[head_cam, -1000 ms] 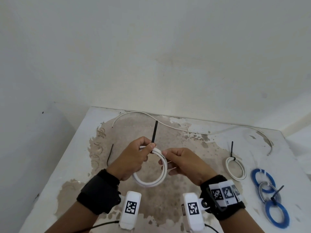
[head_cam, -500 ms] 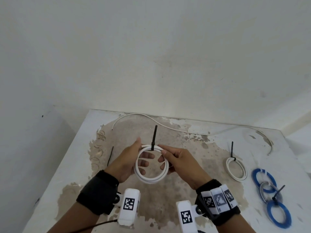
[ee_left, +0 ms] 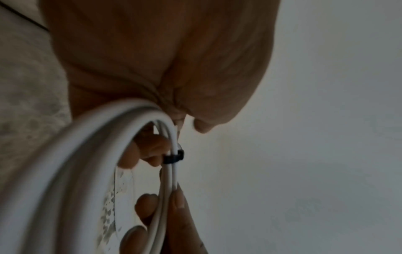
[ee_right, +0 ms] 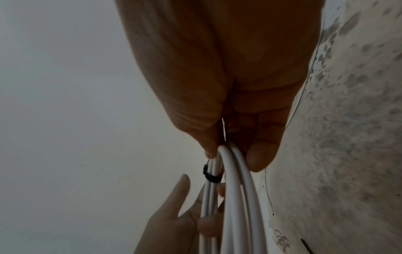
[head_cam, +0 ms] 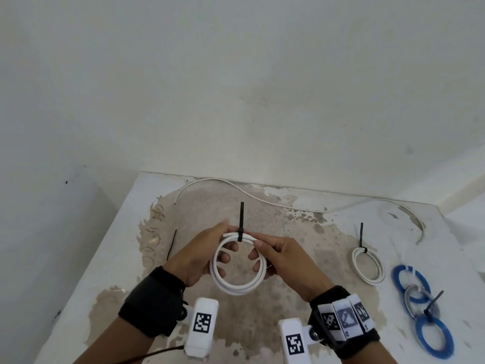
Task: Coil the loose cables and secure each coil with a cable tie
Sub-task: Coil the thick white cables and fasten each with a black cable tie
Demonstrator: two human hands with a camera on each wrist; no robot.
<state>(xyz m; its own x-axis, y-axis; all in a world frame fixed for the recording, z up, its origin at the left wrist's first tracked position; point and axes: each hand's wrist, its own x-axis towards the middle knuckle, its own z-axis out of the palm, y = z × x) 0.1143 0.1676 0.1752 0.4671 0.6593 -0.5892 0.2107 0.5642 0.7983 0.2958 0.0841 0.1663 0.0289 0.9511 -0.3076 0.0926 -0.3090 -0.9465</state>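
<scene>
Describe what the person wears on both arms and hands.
Both hands, left and right, are bare. Each wrist carries a black wrist strap with a white camera block bearing a black-and-white square marker. The right strap also shows a white marker band.

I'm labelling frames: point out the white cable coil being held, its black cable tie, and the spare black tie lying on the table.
white cable coil [head_cam: 237, 290], head view, bottom arc.
black cable tie [head_cam: 241, 214], head view, upright tail.
spare black tie [head_cam: 172, 244], head view, mid-strip.
</scene>
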